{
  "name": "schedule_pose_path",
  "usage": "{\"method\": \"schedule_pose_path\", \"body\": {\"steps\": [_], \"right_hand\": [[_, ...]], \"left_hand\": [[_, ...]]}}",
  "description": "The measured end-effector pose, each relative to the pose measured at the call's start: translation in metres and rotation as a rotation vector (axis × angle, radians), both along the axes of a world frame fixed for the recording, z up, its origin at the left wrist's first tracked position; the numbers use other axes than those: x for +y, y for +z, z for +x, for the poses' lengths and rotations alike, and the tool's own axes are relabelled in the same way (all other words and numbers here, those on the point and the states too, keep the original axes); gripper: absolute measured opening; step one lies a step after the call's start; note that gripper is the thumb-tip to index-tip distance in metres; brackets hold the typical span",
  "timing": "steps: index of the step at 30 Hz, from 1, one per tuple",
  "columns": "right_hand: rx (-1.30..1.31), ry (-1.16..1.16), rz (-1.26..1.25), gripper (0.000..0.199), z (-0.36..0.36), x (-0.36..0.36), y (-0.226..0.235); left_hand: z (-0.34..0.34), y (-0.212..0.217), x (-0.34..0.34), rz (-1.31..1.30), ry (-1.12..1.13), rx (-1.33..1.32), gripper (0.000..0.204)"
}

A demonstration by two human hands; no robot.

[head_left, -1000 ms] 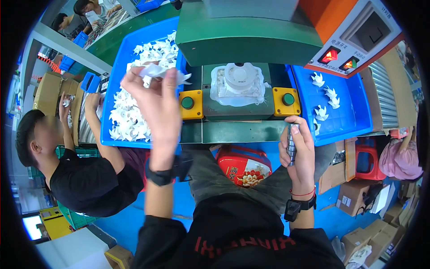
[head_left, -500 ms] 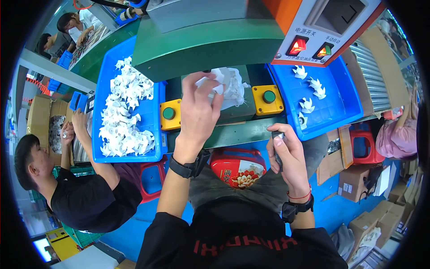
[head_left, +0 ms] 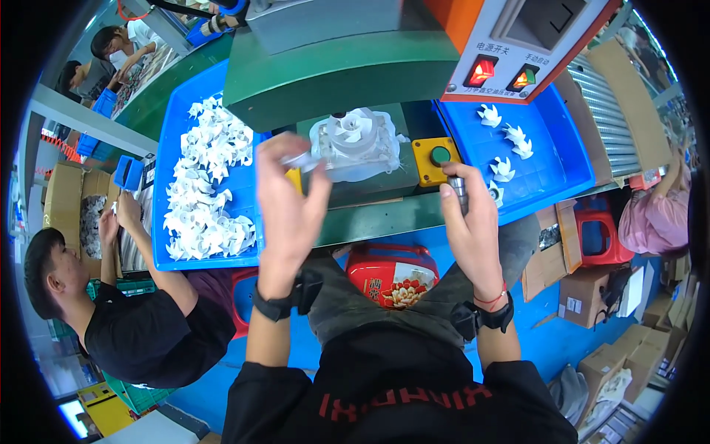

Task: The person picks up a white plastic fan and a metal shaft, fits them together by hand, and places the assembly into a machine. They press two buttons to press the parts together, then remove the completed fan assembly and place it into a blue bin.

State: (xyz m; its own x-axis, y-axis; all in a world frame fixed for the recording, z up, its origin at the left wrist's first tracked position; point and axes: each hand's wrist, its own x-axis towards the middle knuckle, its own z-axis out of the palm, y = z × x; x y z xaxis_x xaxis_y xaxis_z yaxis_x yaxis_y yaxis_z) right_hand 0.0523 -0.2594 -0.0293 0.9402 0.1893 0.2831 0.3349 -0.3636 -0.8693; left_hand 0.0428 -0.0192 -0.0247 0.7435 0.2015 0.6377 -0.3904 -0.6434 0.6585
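My left hand (head_left: 287, 207), smeared by motion, is over the front left of the press, its thumb and fingers around a small pale piece (head_left: 299, 160) whose shape I cannot make out. My right hand (head_left: 473, 233) grips a short metal cylinder (head_left: 458, 194), held upright just in front of the right button box (head_left: 436, 163). A white bladed impeller (head_left: 353, 132) sits in a round clear holder on the plastic-covered fixture (head_left: 373, 159), beneath the green press head (head_left: 340, 81). The left yellow button box (head_left: 294, 178) is mostly hidden behind my left hand.
At left, a blue tray (head_left: 166, 148) holds a heap of white impellers (head_left: 211, 185); at right, another blue tray (head_left: 551, 166) holds several. The orange-and-white control box (head_left: 510, 44) carries two lit switches. A co-worker (head_left: 140, 318) sits close at left. A red stool (head_left: 392, 277) stands below.
My left hand has drawn back from the fixture toward the left, uncovering the impeller in its holder. The cylinder in my right hand has turned upright and risen slightly.
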Motion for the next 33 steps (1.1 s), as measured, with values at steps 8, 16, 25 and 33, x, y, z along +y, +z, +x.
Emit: {"method": "schedule_pose_path", "body": {"steps": [8,16,25,33], "right_hand": [[-0.107,-0.035,-0.378,0.019,0.004,0.010,0.008],[-0.092,-0.005,-0.406,0.018,0.003,0.001,0.011],[0.184,0.019,0.032,0.025,-0.025,-0.025,0.009],[0.363,-0.068,0.387,0.027,-0.053,-0.066,0.002]], "left_hand": [[-0.056,0.021,0.029,0.527,0.248,0.472,0.018],[-0.035,0.035,0.025,0.346,0.181,0.619,0.021],[0.031,0.039,-0.012,0.161,-0.006,0.155,0.023],[0.040,0.035,-0.014,0.205,-0.113,0.242,0.031]]}}
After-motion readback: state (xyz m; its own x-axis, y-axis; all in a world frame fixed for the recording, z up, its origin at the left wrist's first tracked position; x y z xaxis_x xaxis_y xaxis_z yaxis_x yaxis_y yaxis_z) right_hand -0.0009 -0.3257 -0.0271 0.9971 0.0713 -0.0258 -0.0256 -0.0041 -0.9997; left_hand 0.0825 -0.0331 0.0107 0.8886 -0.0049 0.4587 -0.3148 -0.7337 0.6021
